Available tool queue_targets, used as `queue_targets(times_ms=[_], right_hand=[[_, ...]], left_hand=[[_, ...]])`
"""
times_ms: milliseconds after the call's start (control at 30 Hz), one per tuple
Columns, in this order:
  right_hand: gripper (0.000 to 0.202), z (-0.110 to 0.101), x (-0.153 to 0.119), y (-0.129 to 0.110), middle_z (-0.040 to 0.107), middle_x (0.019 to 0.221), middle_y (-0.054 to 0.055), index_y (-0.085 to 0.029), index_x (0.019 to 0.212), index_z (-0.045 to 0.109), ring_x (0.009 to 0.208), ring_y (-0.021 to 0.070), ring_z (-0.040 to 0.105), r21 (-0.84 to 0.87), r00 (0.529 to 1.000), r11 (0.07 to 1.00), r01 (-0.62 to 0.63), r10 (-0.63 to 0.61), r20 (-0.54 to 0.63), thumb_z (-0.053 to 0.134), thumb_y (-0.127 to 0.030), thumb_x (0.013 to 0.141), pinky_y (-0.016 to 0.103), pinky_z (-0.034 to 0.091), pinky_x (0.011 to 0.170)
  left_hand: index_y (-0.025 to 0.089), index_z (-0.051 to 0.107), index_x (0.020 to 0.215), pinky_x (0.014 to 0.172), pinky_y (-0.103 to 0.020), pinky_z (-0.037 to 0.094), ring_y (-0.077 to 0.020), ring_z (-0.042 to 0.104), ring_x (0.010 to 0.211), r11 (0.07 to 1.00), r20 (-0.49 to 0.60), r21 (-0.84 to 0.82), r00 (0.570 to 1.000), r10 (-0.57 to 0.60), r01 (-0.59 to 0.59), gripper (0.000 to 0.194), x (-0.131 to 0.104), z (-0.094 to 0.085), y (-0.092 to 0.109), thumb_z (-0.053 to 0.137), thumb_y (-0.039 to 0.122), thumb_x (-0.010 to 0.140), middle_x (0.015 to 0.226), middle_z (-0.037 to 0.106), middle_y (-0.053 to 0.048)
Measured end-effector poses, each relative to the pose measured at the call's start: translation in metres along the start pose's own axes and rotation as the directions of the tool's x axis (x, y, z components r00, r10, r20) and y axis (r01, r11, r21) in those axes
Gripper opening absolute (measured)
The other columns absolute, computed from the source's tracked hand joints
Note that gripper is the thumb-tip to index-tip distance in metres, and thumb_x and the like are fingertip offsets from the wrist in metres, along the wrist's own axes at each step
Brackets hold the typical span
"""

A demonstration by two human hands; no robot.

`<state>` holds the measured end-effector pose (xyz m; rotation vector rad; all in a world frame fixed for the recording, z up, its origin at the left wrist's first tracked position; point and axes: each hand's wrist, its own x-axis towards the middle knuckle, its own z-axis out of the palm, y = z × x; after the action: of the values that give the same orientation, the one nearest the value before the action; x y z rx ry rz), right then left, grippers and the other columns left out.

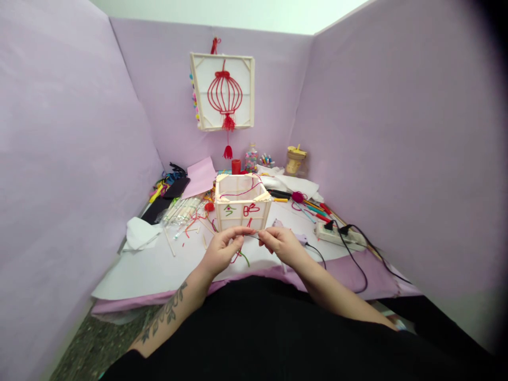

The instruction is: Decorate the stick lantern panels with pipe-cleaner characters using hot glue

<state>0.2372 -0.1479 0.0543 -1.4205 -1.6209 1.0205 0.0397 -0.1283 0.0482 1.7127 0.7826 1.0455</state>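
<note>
My left hand and my right hand meet fingertip to fingertip over the front of the table, both closed in a pinch. Between them runs a thin dark strand, too small to name its kind; a bit of red shows at the left fingertips. Just beyond stands a square frame box of pale sticks with white sides. Red and green line shapes sit on its front, and a dark red thread trails over its rim. Below my hands lies a green curved strip beside a red loop.
Ahead hangs a finished-looking lantern with a red tassel. On the right lie a power strip with black cords, a lilac glue gun and markers. Packed sticks, pink paper and white tissue lie left. Purple walls enclose the table.
</note>
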Motion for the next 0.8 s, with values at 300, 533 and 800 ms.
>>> queue_targets(times_ms=[300, 533, 800], right_hand=[[0.047, 0.0013, 0.0006, 0.0030, 0.048, 0.049, -0.001, -0.017, 0.064, 0.062, 0.049, 0.0119, 0.045, 0.008, 1.000, 1.000, -0.003, 0.003, -0.003, 0.049, -0.060, 0.080, 0.025, 0.036, 0.051], [0.049, 0.0012, 0.0012, 0.0056, 0.047, 0.049, -0.002, -0.017, 0.065, 0.062, 0.048, 0.0114, 0.045, 0.008, 1.000, 1.000, 0.009, -0.009, 0.013, 0.049, -0.063, 0.080, 0.024, 0.036, 0.051], [0.045, 0.0009, 0.0017, 0.0069, 0.049, 0.049, -0.002, -0.017, 0.064, 0.062, 0.049, 0.0117, 0.045, -0.020, 1.000, 1.000, 0.004, -0.004, 0.016, 0.049, -0.058, 0.081, 0.024, 0.034, 0.051]], left_hand=[[0.017, 0.071, 0.109, 0.085, -0.030, 0.051, -0.0210, 0.067, 0.099, 0.993, -0.003, -0.095, 0.998, -0.067, 0.066, 0.030, 0.0011, 0.0026, -0.0051, 0.062, 0.026, 0.081, 0.108, 0.074, -0.009], [0.016, 0.070, 0.108, 0.082, -0.029, 0.052, -0.0198, 0.067, 0.096, 0.992, -0.003, -0.110, 0.998, -0.064, 0.063, 0.031, 0.0013, 0.0040, -0.0030, 0.065, 0.022, 0.079, 0.107, 0.073, -0.010], [0.016, 0.069, 0.111, 0.076, -0.027, 0.051, -0.0182, 0.065, 0.091, 0.996, 0.028, -0.073, 0.998, -0.050, 0.052, 0.033, 0.0013, 0.0037, -0.0054, 0.064, 0.020, 0.079, 0.103, 0.073, -0.009]])
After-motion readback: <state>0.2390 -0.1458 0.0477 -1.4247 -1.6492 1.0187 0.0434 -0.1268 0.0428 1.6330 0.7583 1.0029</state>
